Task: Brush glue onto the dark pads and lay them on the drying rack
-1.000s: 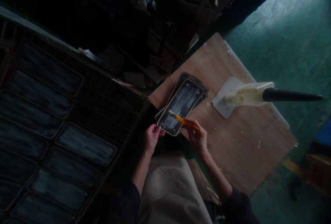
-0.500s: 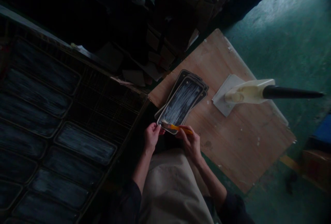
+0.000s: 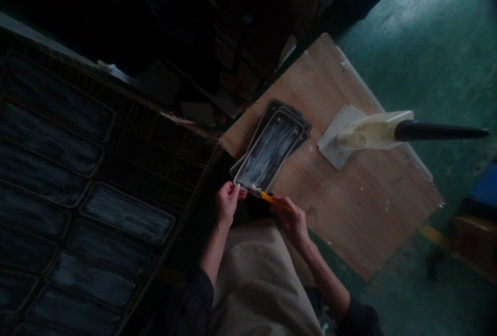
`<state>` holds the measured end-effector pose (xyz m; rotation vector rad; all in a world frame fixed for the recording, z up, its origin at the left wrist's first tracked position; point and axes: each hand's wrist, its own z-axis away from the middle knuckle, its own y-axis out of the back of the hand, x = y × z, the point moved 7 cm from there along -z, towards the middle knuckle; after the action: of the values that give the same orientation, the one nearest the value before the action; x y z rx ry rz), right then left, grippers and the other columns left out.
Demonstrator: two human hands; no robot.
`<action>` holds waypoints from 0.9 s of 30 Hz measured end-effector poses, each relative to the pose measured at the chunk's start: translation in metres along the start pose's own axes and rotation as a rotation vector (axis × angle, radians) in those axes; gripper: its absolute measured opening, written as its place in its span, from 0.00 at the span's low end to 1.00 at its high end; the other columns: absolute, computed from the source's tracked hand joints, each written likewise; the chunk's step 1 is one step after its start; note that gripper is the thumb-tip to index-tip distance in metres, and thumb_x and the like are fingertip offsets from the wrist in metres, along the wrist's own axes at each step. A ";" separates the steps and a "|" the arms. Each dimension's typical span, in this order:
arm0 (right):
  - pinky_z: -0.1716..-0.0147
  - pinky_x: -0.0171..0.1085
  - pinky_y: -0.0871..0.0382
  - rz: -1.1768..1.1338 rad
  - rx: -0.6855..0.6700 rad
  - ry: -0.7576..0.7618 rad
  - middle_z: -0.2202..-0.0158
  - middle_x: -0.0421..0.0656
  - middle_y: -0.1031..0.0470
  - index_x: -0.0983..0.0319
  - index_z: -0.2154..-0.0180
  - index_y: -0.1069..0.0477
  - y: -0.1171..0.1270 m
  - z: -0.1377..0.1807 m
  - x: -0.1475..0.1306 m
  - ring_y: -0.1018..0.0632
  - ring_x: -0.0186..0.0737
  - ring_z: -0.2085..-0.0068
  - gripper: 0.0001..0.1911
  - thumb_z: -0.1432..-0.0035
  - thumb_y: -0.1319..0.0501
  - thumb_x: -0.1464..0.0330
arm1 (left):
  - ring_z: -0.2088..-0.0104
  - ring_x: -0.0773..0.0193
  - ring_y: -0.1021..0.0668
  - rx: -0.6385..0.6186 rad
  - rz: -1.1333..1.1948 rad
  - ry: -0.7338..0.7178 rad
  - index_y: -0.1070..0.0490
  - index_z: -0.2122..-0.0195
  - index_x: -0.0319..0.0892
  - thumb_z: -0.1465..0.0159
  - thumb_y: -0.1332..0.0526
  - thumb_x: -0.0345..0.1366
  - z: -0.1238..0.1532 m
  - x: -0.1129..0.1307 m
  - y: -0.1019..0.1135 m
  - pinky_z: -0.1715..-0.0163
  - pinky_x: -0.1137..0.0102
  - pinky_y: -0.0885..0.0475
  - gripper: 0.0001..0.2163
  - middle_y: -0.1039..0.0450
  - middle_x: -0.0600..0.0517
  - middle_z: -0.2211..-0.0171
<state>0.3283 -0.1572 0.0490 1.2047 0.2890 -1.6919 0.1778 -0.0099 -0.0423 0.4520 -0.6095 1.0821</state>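
Head view. We look down on a wooden table [image 3: 349, 206], set at a slant, with a small stack of dark rounded plates near its left corner. The uppermost plate [image 3: 269, 144] lies face up, streaked with a whitish coat along its length; the lower plates [image 3: 274, 105] fan out beneath it at slightly different angles. At the near end of the stack we find the left hand [image 3: 228, 201], thumb and fingers pinched on the corner of the uppermost plate. The right hand [image 3: 291, 219], apart from the left, is closed around the yellow handle of a brush [image 3: 267, 198], whose pale bristles lie at the near edge of that plate; we cannot tell how firmly they press. To the right we note a pale container [image 3: 373, 130] with a long black tapering end, resting on a light square piece [image 3: 337, 156] on the table. At left, we see further streaked plates [image 3: 128, 212] laid in rows on a dark gridded rack [image 3: 155, 162]. Green floor [image 3: 438, 61] surrounds the table's far right side.
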 end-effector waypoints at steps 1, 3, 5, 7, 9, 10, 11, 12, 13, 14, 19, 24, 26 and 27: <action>0.62 0.36 0.25 0.008 -0.005 -0.010 0.63 0.43 0.21 0.59 0.54 0.29 0.005 0.000 0.002 0.19 0.41 0.65 0.12 0.35 0.43 0.62 | 0.76 0.66 0.21 0.003 -0.003 -0.003 0.32 0.70 0.38 0.43 0.35 0.44 0.000 0.000 0.000 0.75 0.72 0.24 0.14 0.25 0.53 0.77; 0.63 0.37 0.24 0.024 -0.017 -0.024 0.63 0.43 0.20 0.59 0.55 0.28 0.014 -0.002 0.005 0.19 0.41 0.66 0.12 0.35 0.43 0.61 | 0.76 0.66 0.21 -0.001 -0.016 -0.009 0.31 0.70 0.38 0.43 0.35 0.44 0.001 0.000 -0.001 0.75 0.73 0.24 0.13 0.26 0.53 0.77; 0.64 0.38 0.24 0.054 -0.020 -0.023 0.64 0.43 0.20 0.59 0.55 0.28 0.023 -0.006 0.007 0.19 0.42 0.65 0.12 0.35 0.43 0.60 | 0.76 0.65 0.21 -0.010 -0.036 -0.018 0.31 0.70 0.38 0.43 0.35 0.44 0.000 0.000 -0.001 0.75 0.73 0.24 0.13 0.26 0.53 0.77; 0.63 0.38 0.24 0.097 0.007 -0.009 0.65 0.42 0.20 0.59 0.55 0.28 0.031 -0.014 0.007 0.19 0.42 0.65 0.13 0.35 0.44 0.60 | 0.76 0.65 0.20 -0.021 -0.061 -0.029 0.31 0.69 0.38 0.43 0.35 0.44 -0.002 0.000 -0.001 0.75 0.73 0.24 0.13 0.26 0.53 0.77; 0.63 0.38 0.25 0.123 0.075 0.021 0.66 0.42 0.21 0.60 0.55 0.28 0.040 -0.022 0.004 0.19 0.41 0.65 0.13 0.35 0.44 0.60 | 0.76 0.65 0.20 -0.029 -0.079 -0.035 0.31 0.69 0.38 0.43 0.35 0.43 -0.003 0.000 0.000 0.75 0.73 0.24 0.12 0.25 0.53 0.77; 0.64 0.37 0.25 0.122 0.121 0.043 0.66 0.42 0.21 0.60 0.55 0.28 0.045 -0.025 0.001 0.19 0.41 0.65 0.12 0.35 0.44 0.61 | 0.76 0.65 0.20 -0.030 -0.088 -0.035 0.31 0.69 0.38 0.42 0.36 0.43 -0.004 0.001 0.000 0.75 0.73 0.24 0.12 0.25 0.53 0.77; 0.64 0.37 0.25 0.112 0.170 0.065 0.66 0.42 0.21 0.60 0.54 0.28 0.050 -0.026 -0.003 0.19 0.41 0.65 0.12 0.35 0.43 0.61 | 0.77 0.65 0.20 -0.031 -0.096 -0.034 0.31 0.69 0.38 0.42 0.36 0.43 -0.004 0.001 0.000 0.75 0.73 0.24 0.12 0.25 0.53 0.77; 0.63 0.37 0.25 0.097 0.214 0.082 0.65 0.42 0.21 0.60 0.54 0.28 0.053 -0.027 -0.007 0.19 0.40 0.65 0.12 0.35 0.43 0.62 | 0.77 0.65 0.21 -0.030 -0.102 -0.033 0.31 0.69 0.38 0.42 0.36 0.43 -0.005 0.001 0.000 0.76 0.72 0.24 0.12 0.25 0.53 0.77; 0.63 0.36 0.25 0.080 0.242 0.087 0.65 0.42 0.21 0.60 0.54 0.29 0.055 -0.026 -0.010 0.19 0.40 0.64 0.12 0.35 0.43 0.62 | 0.77 0.65 0.21 -0.030 -0.104 -0.031 0.30 0.68 0.38 0.42 0.36 0.43 -0.005 0.001 0.000 0.76 0.72 0.24 0.12 0.26 0.53 0.77; 0.63 0.36 0.26 0.063 0.246 0.079 0.65 0.42 0.21 0.60 0.53 0.29 0.054 -0.025 -0.011 0.19 0.40 0.64 0.12 0.35 0.43 0.62 | 0.77 0.65 0.21 -0.034 -0.105 -0.031 0.30 0.68 0.38 0.42 0.36 0.43 -0.004 0.001 -0.001 0.76 0.72 0.24 0.12 0.25 0.53 0.77; 0.67 0.35 0.25 0.023 0.035 0.044 0.67 0.41 0.22 0.59 0.55 0.29 0.034 -0.023 -0.005 0.20 0.39 0.68 0.11 0.35 0.43 0.62 | 0.75 0.64 0.20 -0.057 -0.111 -0.031 0.31 0.67 0.38 0.41 0.36 0.44 -0.004 0.001 -0.002 0.74 0.71 0.23 0.12 0.25 0.52 0.75; 0.64 0.38 0.25 0.063 0.259 0.098 0.67 0.42 0.22 0.60 0.54 0.28 0.073 -0.068 0.004 0.20 0.40 0.66 0.13 0.35 0.43 0.61 | 0.77 0.64 0.21 -0.089 -0.170 -0.079 0.30 0.68 0.39 0.43 0.35 0.44 -0.008 0.007 -0.002 0.76 0.72 0.24 0.13 0.26 0.53 0.77; 0.64 0.38 0.25 0.064 0.388 0.138 0.66 0.42 0.22 0.60 0.54 0.28 0.096 -0.091 0.000 0.20 0.40 0.66 0.13 0.35 0.43 0.61 | 0.77 0.64 0.21 -0.095 -0.187 -0.085 0.29 0.68 0.39 0.43 0.35 0.45 -0.008 0.008 -0.002 0.76 0.72 0.24 0.13 0.25 0.53 0.76; 0.63 0.38 0.25 0.071 0.445 0.162 0.64 0.42 0.22 0.60 0.54 0.28 0.106 -0.101 -0.003 0.19 0.40 0.65 0.13 0.35 0.43 0.61 | 0.77 0.64 0.21 -0.096 -0.190 -0.080 0.30 0.68 0.39 0.43 0.35 0.45 -0.008 0.009 -0.003 0.76 0.72 0.24 0.13 0.25 0.53 0.76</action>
<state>0.4729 -0.1392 0.0382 1.6626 -0.0395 -1.6477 0.1851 0.0000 -0.0432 0.4612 -0.6725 0.8539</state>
